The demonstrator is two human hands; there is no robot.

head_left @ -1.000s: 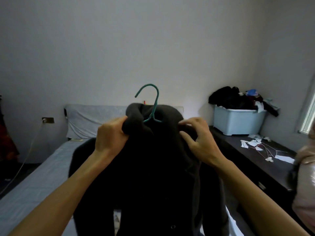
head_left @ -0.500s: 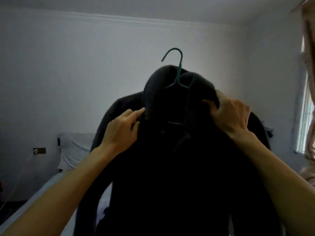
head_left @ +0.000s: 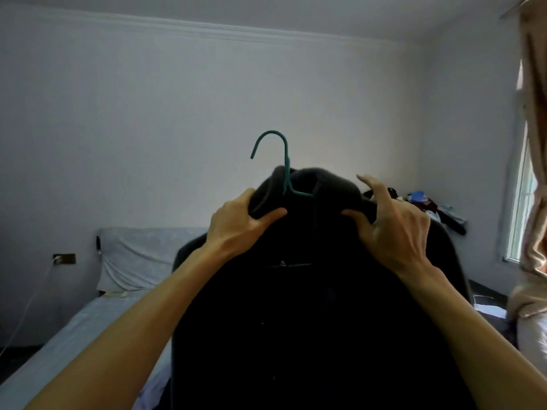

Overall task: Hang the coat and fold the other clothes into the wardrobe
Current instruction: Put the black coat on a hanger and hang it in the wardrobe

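Head: one coat [head_left: 310, 321], one hanger [head_left: 286, 156]

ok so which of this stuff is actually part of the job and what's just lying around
In the job: dark coat, held at the collar by left hand and right hand; green hanger inside it; pile of clothes behind, still to fold.
Just around: bed, curtain, wall socket.

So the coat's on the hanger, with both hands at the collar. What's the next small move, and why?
Probably shift the left hand up onto the hook of the green hanger. The coat sits on it, the hook stands free above the collar, and the left and right hand both pinch the collar. Holding the hook would let the coat be carried and hung.
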